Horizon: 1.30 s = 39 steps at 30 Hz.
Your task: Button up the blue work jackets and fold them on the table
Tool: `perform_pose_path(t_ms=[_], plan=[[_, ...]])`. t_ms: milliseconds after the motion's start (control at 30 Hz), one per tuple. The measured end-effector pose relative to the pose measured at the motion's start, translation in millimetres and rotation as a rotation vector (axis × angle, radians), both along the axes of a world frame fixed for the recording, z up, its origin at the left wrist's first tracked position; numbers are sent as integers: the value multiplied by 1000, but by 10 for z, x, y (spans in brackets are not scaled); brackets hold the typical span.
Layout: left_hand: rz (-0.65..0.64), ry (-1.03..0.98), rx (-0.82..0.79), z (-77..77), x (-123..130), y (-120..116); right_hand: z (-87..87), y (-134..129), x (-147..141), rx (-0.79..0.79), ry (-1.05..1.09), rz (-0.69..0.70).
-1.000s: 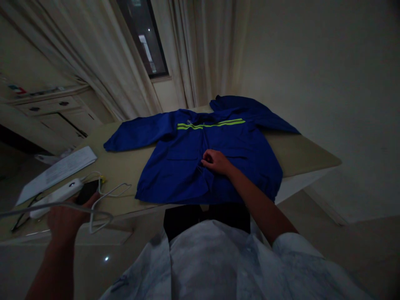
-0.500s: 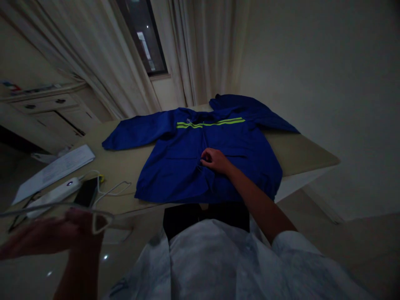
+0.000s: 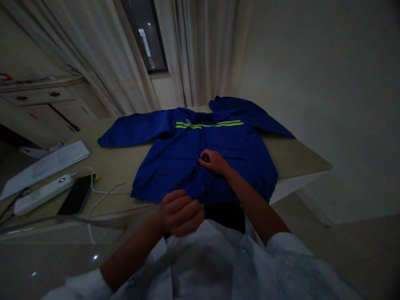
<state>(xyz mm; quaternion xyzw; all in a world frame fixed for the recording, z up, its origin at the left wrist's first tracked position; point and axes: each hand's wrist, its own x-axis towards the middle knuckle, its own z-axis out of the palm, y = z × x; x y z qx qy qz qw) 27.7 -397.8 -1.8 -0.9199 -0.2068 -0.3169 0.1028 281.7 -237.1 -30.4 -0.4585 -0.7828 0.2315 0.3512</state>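
A blue jacket (image 3: 181, 171) with yellow-green stripes across the chest lies front up on the table, sleeves spread to the sides. My right hand (image 3: 214, 161) pinches its front at the middle, where the two front edges meet; the fabric bunches a little there. Just past the table's near edge, below the jacket's hem, my left hand (image 3: 181, 212) hangs with curled fingers, slightly blurred. Anything inside those fingers is hidden from view.
On the table (image 3: 109, 162), to the left, lie a white power strip (image 3: 43, 195), a dark phone (image 3: 76, 195), a white cable (image 3: 108, 192) and papers (image 3: 46, 168). Curtains (image 3: 206, 54) and a window stand behind; a cabinet (image 3: 50, 104) is at far left.
My left hand has swung right from beside the cable to in front of the jacket's hem, its fingers now curled. My right hand keeps its pinch on the jacket. The view has shifted slightly.
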Motion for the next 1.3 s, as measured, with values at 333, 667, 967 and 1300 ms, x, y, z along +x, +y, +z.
perform_pose_path(t_ms=[333,667,967,1300], plan=[[118,-220,-687,37,687,1897,-45,36,26,-1,6,-13],[139,-92,-572,-200,483,1932,-19,10,36,-90,98,34],[480,242,-573,-347,533,1660,46,-130,9,-75,-41,36],[502,350,-718,10,557,2012,369,215,37,-95,-300,-87]])
